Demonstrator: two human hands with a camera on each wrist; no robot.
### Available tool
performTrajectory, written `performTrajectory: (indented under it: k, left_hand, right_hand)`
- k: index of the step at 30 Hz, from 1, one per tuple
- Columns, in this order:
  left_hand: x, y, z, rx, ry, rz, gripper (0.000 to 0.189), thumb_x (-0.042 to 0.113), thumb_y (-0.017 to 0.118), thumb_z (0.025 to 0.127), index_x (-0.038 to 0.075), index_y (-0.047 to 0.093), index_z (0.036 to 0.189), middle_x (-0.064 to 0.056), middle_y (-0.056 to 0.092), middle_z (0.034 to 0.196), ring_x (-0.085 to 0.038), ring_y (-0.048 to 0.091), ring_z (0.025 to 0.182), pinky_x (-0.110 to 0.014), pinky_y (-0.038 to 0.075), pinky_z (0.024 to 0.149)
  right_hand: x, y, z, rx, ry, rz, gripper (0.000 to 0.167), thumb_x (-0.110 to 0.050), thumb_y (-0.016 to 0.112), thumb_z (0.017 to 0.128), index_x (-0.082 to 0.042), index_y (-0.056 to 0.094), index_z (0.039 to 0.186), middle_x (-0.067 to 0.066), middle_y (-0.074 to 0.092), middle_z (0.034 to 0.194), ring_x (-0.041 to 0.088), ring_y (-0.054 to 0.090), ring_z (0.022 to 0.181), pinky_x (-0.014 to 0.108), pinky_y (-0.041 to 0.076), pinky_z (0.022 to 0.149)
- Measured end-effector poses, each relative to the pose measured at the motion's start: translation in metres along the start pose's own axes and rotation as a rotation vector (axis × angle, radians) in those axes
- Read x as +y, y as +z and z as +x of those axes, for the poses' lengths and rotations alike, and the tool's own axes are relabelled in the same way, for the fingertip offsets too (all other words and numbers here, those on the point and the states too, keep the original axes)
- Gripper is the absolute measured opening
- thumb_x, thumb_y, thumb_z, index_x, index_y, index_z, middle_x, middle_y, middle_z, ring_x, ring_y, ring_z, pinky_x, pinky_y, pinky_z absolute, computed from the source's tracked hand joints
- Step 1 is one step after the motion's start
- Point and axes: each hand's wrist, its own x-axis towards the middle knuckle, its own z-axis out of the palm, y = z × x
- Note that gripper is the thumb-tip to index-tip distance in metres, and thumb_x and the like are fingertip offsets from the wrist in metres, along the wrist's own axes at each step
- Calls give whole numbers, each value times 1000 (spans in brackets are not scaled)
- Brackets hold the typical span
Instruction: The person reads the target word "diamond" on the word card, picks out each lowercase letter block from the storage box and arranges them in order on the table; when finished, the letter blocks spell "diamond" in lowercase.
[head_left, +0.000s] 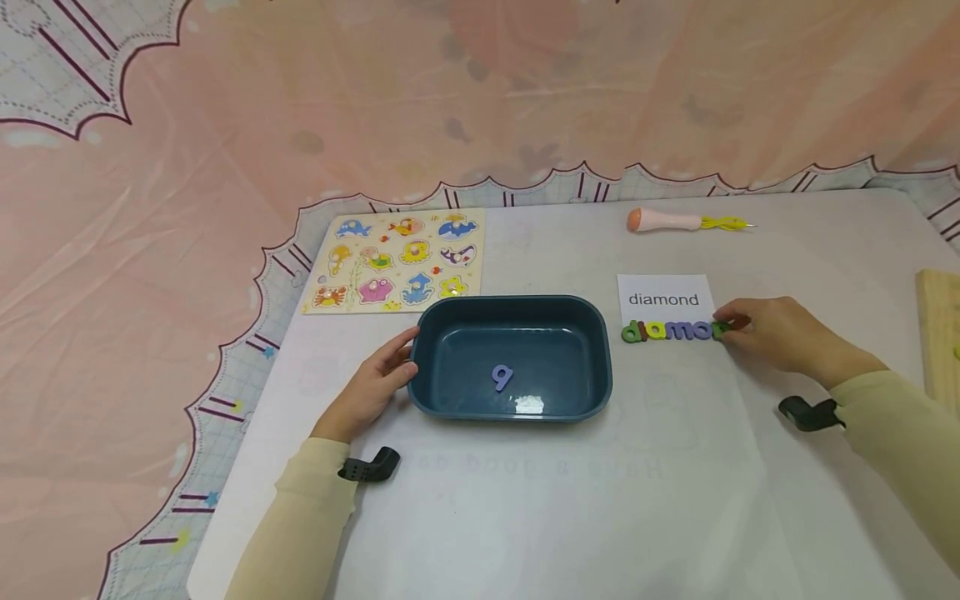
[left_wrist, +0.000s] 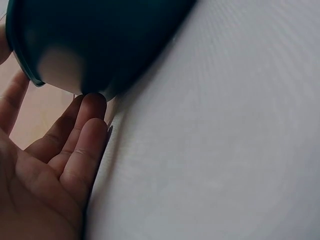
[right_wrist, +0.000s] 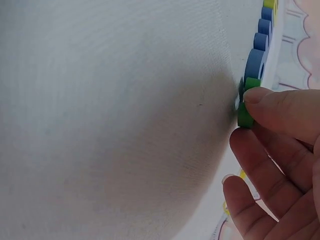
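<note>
My left hand (head_left: 370, 388) is at the left end of a dark teal plastic tray (head_left: 514, 414), its relaxed fingers (left_wrist: 88, 145) and thumb touching the outer wall and rim. One purple piece shaped like a q or 9 (head_left: 502, 377) lies inside. At the right, my right hand (head_left: 780, 337) pinches a green letter (right_wrist: 245, 116) between thumb and fingers, close beside a purple o (head_left: 702, 331). This green letter, partly covered by the fingertips, ends a row of coloured letters (head_left: 656, 331) along the lower edge of a white card (head_left: 663, 285) printed "diamond".
A sea-animal peg puzzle board (head_left: 356, 269) lies behind the tray at the left. Toward the back right is a pink-handled pen-like tool (head_left: 672, 220) with a yellow part and thin metal tip. A wooden board (head_left: 937, 333) stands at the right edge of the white table (head_left: 525, 525).
</note>
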Motion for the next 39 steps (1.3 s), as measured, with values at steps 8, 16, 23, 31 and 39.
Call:
performTrajectory:
  k: [8,16,23,31,39]
  left_hand:
    - [1,0,-1,-2,3,-3,63,28,57,104,18,29,159,-24,32,157,-42,34,142,-59,28,112]
    - [3,0,-2,-6,11,3,62,27,55,105,15,28,159,-25,32,157,-42,32,143,-59,26,113]
    - [2,0,-2,-3,1,-12,61,26,55,105,15,29,159,-25,32,157,-41,32,143,-59,26,113]
    - [3,0,-2,-2,4,-10,61,25,55,105,15,28,159,-26,32,156,-42,32,142,-59,26,113]
    - [1,0,-2,1,13,-9,61,24,55,105,15,29,159,-25,33,156,-42,33,142,-59,27,113]
  right_hand:
    - [-1,1,1,-5,10,-4,35,-15,64,96,5,62,125,23,67,109,38,59,100,57,49,83]
    - [-1,1,2,-13,31,4,37,-16,63,97,4,61,128,25,66,112,42,57,105,61,47,87]
    - [-1,2,1,-6,28,14,38,-16,64,96,4,60,128,25,66,111,42,58,104,60,47,86]
    - [0,2,1,-3,34,12,40,-17,64,97,5,58,130,26,65,112,41,58,103,58,48,84]
    - [0,3,1,0,46,24,40,-17,63,97,5,58,130,27,65,112,42,58,104,59,48,84]
